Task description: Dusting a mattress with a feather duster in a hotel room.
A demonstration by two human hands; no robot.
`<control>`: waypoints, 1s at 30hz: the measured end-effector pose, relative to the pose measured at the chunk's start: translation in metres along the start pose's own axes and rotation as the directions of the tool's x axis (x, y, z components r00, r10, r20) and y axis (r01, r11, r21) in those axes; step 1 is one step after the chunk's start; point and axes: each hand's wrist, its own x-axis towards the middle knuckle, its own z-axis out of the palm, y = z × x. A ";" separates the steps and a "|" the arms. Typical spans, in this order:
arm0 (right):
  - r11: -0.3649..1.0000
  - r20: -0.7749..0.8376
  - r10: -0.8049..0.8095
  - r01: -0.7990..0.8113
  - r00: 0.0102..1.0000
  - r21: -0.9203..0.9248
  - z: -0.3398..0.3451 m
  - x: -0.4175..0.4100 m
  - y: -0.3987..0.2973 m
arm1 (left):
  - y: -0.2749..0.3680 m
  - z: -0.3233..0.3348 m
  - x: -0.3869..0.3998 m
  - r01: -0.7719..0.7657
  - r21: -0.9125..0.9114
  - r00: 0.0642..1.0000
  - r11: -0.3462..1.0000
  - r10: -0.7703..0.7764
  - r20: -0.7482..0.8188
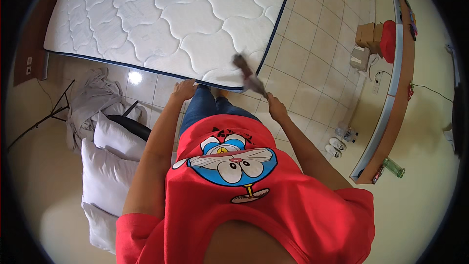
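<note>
A white quilted mattress (194, 18) with dark blue piping lies in front of me. My right hand (277, 107) grips the near end of a slim brush-like hand tool (253, 80). Motion blurs this tool, so its exact kind is unclear; its dark far end is over the mattress's near right corner. My left hand (185, 90) is palm down at the near edge of the mattress, by my thigh, its fingertips at the piping. It holds no loose object.
White pillows (110, 179) are stacked at my left, near a black chair part (132, 126), crumpled grey cloth (91, 99) and a black metal stand (55, 112). Along the right wall are a long shelf (397, 80), cardboard boxes (368, 36), white shoes (335, 147) and plastic bottles (346, 134).
</note>
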 end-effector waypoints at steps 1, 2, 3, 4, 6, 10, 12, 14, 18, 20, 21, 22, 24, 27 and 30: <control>0.998 0.081 -0.034 0.038 0.996 -0.054 -0.004 -0.003 0.004 | 0.001 0.000 -0.002 0.010 -0.001 1.000 1.000 -0.010 0.002; 0.998 0.080 -0.032 0.036 0.996 -0.053 -0.002 0.001 0.010 | 0.002 0.000 -0.004 0.020 -0.003 1.000 1.000 -0.020 0.003; 0.999 -0.037 0.040 -0.039 0.999 0.016 0.000 0.006 0.013 | 0.002 0.001 -0.004 0.020 -0.002 1.000 1.000 -0.020 0.004; 0.990 -0.148 0.118 -0.105 0.982 0.093 0.002 0.012 0.015 | 0.001 0.002 -0.004 0.016 0.004 1.000 1.000 -0.016 -0.002; 0.998 -0.139 -0.002 0.011 0.990 0.066 0.000 0.027 0.009 | 0.001 0.004 -0.005 0.014 0.012 1.000 1.000 -0.014 -0.007; 0.984 0.003 -0.132 0.132 0.991 -0.121 -0.033 0.053 -0.021 | 0.006 0.003 -0.007 -0.005 0.009 1.000 1.000 0.005 -0.003; 1.000 -0.120 0.009 -0.007 0.993 0.023 -0.024 0.072 -0.024 | 0.011 0.000 -0.007 -0.014 -0.002 1.000 1.000 0.014 -0.016; 0.967 -0.211 0.184 -0.138 0.960 0.213 -0.014 0.083 -0.031 | 0.015 -0.003 -0.010 -0.024 0.015 1.000 1.000 0.024 0.000; 0.981 0.020 -0.194 0.194 0.981 -0.015 -0.028 0.085 -0.063 | 0.001 0.009 -0.013 -0.008 -0.029 0.998 1.000 0.006 -0.068; 0.997 -0.091 -0.031 0.038 0.995 0.071 -0.023 0.097 -0.063 | -0.001 0.009 -0.015 0.016 -0.039 0.999 0.999 -0.017 -0.029; 0.978 -0.185 0.144 -0.111 0.972 0.178 -0.022 0.102 -0.066 | -0.002 0.009 -0.016 0.017 -0.041 0.999 0.999 -0.019 -0.030; 0.978 -0.185 0.143 -0.110 0.972 0.177 -0.022 0.105 -0.068 | -0.004 0.009 -0.017 0.030 -0.046 0.999 0.998 -0.031 -0.016; 0.993 -0.077 -0.114 0.112 0.990 -0.033 -0.026 0.111 -0.070 | -0.008 0.011 -0.019 0.044 -0.053 0.999 0.998 -0.044 -0.004; 0.994 -0.049 -0.088 0.085 0.995 -0.064 -0.037 0.117 -0.066 | -0.011 0.012 -0.020 0.075 -0.054 0.997 0.996 -0.076 -0.016; 0.990 -0.143 0.097 -0.081 0.985 0.114 -0.034 0.128 -0.057 | -0.007 0.006 -0.019 0.057 -0.052 0.998 0.997 -0.058 -0.033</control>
